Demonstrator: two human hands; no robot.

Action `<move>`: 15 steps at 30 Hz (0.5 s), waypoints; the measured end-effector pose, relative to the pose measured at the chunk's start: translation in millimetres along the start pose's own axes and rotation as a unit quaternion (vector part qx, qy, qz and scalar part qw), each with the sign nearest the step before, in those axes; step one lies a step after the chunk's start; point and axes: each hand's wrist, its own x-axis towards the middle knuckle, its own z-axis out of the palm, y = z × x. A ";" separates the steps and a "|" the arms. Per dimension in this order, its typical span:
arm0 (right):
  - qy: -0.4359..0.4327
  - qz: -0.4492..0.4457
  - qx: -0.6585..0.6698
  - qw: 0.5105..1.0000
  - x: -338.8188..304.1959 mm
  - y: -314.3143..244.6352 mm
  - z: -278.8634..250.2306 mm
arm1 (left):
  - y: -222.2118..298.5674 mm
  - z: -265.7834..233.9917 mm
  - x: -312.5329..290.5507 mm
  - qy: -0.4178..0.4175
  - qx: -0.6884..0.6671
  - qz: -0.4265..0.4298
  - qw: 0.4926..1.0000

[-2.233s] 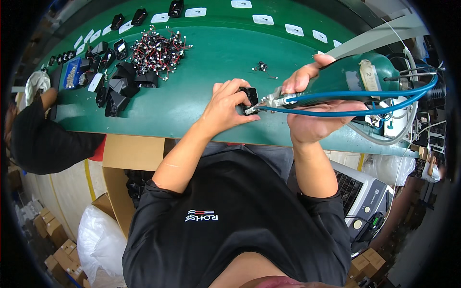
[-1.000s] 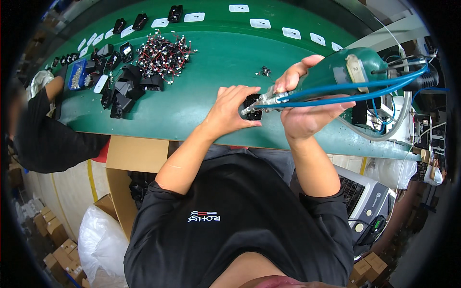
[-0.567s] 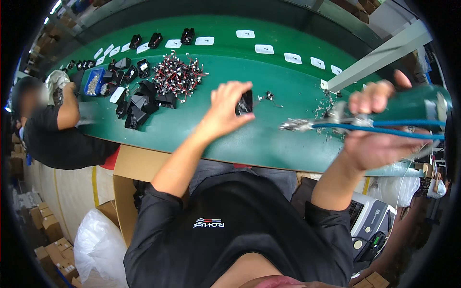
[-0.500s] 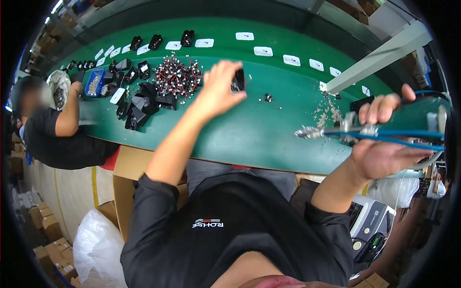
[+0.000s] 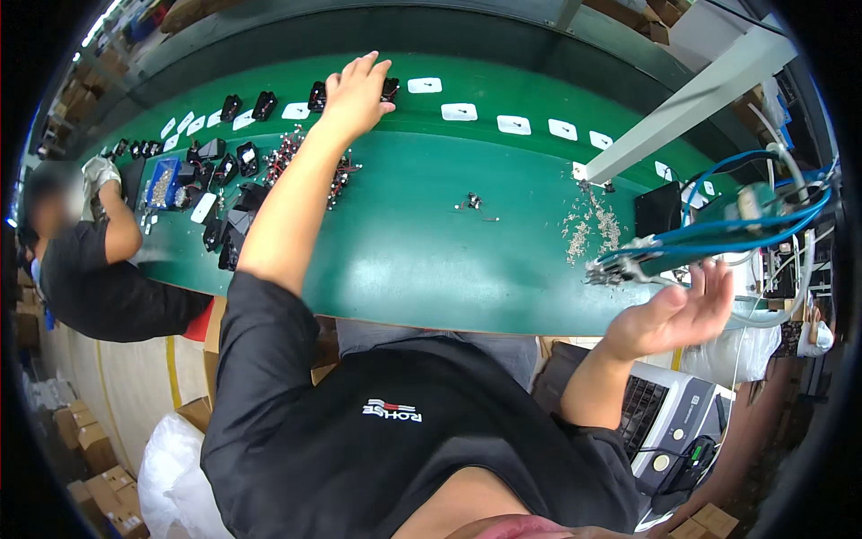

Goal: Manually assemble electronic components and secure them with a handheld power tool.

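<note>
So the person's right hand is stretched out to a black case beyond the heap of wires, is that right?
Not quite: it is the left hand that is stretched out to a black case beyond the heap of wires, as the head view shows.

A white plastic bag [image 5: 172, 481] sits near brown cardboard boxes [image 5: 115, 497].

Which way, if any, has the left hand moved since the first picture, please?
Yes: against the wire pile, the left hand has moved farther from the body and leftward, now beyond the pile.
</note>
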 end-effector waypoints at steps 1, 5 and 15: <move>-0.103 -0.077 -0.047 0.991 -5.8 -6.7 -6.0 | -0.6 -19.0 -21.7 0.062 -0.082 0.035 0.994; -0.400 -0.069 -0.010 0.914 -72.7 -13.5 58.9 | 6.0 -82.3 -140.5 0.145 -0.178 0.026 0.973; -0.464 0.045 -0.005 0.885 -153.9 31.1 117.7 | -6.9 -88.4 -334.4 0.180 -0.167 -0.243 0.938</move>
